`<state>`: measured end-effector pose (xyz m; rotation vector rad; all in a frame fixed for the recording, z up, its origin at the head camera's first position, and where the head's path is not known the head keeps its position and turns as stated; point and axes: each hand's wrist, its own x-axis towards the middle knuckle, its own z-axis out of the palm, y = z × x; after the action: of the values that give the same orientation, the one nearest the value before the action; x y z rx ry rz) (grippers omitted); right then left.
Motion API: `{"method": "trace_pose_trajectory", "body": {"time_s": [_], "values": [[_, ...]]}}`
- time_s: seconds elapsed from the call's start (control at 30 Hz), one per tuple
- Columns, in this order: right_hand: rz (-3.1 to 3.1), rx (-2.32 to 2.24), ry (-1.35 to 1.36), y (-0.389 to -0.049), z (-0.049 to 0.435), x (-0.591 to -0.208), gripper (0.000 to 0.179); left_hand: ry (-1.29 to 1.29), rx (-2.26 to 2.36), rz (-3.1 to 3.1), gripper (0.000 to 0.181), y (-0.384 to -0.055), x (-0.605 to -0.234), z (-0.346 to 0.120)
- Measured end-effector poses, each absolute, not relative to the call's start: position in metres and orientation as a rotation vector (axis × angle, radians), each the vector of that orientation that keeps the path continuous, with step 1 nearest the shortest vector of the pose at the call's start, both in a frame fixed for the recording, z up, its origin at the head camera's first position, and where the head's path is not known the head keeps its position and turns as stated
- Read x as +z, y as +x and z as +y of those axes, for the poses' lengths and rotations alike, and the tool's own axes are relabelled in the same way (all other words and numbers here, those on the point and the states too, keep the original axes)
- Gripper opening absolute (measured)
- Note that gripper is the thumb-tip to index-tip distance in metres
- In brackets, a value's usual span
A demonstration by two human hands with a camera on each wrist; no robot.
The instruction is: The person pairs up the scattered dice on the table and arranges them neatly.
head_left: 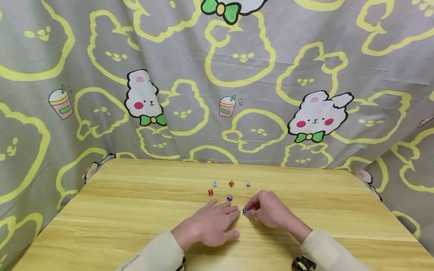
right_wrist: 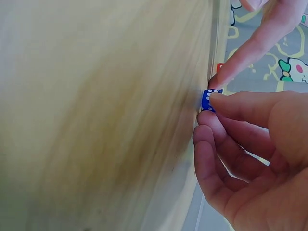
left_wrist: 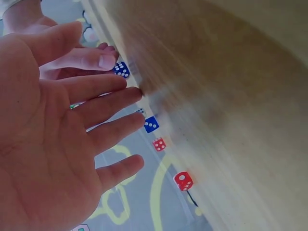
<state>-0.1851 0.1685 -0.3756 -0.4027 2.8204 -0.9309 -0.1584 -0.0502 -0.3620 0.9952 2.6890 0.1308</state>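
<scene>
A desk (head_left: 135,199) with a pale wood-grained top stands before a grey curtain (head_left: 190,56), which hangs along its far edge and both sides. The curtain bears yellow-outlined animal figures (head_left: 243,57), white rabbit figures (head_left: 315,113) with green bows (head_left: 301,137), and pink drink cups (head_left: 226,111) with green straws (head_left: 233,98).

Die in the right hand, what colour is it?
The die is blue with white dots, clearest in the left wrist view.

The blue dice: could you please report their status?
Right hand pinches one blue die. Left hand alongside, fingers straight, possibly crowding. Second blue die just beyond left fingertips.
</scene>
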Motion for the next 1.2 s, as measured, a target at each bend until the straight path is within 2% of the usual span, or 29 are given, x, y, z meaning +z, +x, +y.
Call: {"method": "trace_pose_trajectory", "body": {"time_s": [0.5, 0.9, 1.2], "values": [[2.737, -1.003, -0.502, -0.173, 0.164, -0.38, 0.005, 0.907, 0.293, 2.662, 0.07, -0.148, -0.365, -0.055], [2.717, -1.052, -0.558, -0.167, 0.158, -0.382, 0.009, 0.82, 0.426, 2.698, 0.07, -0.14, -0.365, -0.058], [2.665, -1.077, -0.554, -0.161, 0.154, -0.379, 0.011, 0.701, 0.792, 2.647, 0.062, -0.145, -0.365, -0.056]]}}
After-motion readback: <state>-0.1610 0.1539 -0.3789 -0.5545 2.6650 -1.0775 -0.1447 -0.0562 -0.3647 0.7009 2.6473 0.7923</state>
